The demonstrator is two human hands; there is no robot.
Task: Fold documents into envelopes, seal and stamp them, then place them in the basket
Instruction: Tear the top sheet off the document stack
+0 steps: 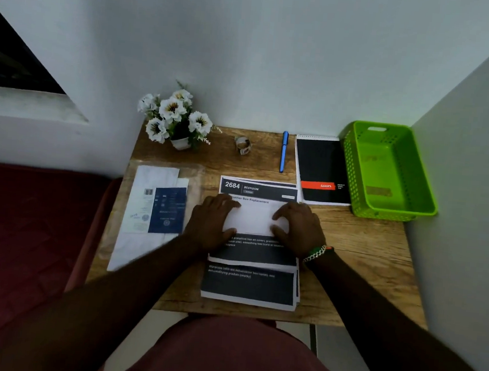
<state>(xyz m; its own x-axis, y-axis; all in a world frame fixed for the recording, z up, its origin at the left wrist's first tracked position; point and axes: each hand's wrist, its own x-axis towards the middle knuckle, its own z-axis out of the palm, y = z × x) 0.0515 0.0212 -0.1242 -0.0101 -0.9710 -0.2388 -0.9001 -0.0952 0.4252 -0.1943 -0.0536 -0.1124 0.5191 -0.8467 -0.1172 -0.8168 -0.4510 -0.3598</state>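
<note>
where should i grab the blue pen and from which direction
Pinch the blue pen around the middle of its barrel, coming straight down from above. It lies flat on the table, its length running toward the wall, with bare wood on its left side and the black notepad close on its right, so fingers fit across it.

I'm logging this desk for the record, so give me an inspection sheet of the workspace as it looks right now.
Surface: wooden table, set in a wall corner.
Job's things: printed documents stacked at the centre, top sheet partly folded; envelopes in a clear pack on the left; green basket far right, seemingly empty; tape roll.
Clutter: flower pot, blue pen, black notepad.
Hands: left hand and right hand both press on the folded sheet.
Cables: nothing seen.
Surroundings: pale walls, dark red seat at left.
</note>
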